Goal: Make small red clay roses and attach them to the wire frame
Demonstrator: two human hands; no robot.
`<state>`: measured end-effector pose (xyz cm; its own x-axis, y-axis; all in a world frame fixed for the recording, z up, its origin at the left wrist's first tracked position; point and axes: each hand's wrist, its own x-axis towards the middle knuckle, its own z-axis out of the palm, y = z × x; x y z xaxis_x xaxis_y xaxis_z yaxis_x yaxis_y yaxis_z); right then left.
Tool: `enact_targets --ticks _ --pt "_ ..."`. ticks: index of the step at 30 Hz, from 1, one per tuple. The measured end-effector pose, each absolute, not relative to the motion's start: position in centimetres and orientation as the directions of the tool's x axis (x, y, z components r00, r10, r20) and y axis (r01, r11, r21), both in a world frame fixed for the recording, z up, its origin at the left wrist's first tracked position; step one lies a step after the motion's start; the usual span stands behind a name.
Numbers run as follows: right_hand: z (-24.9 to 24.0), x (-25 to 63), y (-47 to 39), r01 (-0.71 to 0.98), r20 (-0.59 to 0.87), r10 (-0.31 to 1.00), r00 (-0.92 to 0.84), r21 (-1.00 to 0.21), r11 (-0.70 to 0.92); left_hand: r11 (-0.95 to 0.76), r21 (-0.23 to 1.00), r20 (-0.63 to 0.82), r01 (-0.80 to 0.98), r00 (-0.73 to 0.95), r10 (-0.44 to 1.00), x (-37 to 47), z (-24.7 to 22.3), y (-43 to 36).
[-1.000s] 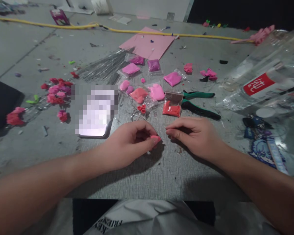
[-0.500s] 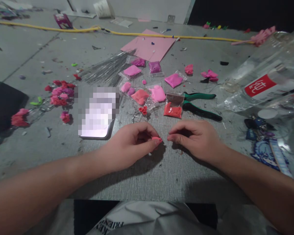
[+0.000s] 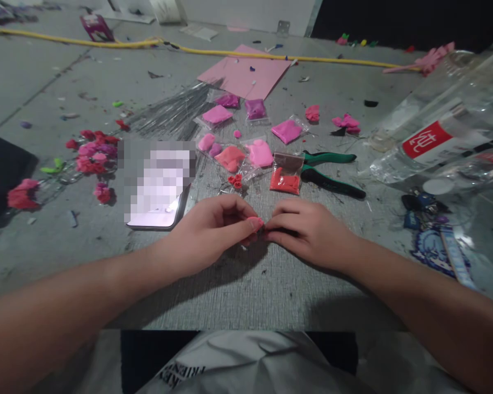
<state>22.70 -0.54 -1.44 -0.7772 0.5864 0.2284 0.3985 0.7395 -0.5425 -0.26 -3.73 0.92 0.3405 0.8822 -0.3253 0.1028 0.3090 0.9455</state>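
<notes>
Between the thumb and fingers of my left hand (image 3: 209, 232) is a small coral-pink piece of modelling clay (image 3: 254, 220). My right hand (image 3: 312, 230) meets it from the right, fingertips pinched together at the clay's edge; whatever lies between them is hidden. Just beyond the hands are a small red clay flower cluster (image 3: 235, 181) and a clear bag of red clay (image 3: 285, 180). Green-handled pliers (image 3: 332, 175) lie right of that bag. A phone (image 3: 160, 191) with a blurred screen rests left of my left hand.
Several bags of pink and purple clay (image 3: 217, 114) lie behind, near thin wires (image 3: 164, 115) and a pink sheet (image 3: 246, 74). Clay flowers (image 3: 94, 153) sit at left. Plastic bottles (image 3: 427, 142) and a keychain bundle (image 3: 431, 241) are at right. A yellow cable (image 3: 230, 53) crosses the back.
My right hand has moved left, closing the gap so its fingertips now meet the clay in my left hand. The whole view has shifted slightly.
</notes>
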Motion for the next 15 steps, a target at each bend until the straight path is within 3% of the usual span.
enact_targets --ticks 6,12,15 --pt "-1.3 22.7 0.0 0.396 0.247 0.626 -0.740 -0.592 0.702 0.309 0.946 -0.323 0.094 0.332 0.886 -0.2 1.1 -3.8" --pt "-0.8 21.6 0.5 0.503 0.038 0.863 -0.505 -0.799 0.329 0.292 0.952 -0.307 0.095 0.334 0.891 -0.3 1.1 -3.7" --pt "-0.7 21.3 0.6 0.536 -0.003 0.891 -0.454 -0.800 0.270 0.278 0.954 -0.299 0.108 0.339 0.892 -0.2 1.1 -3.6"
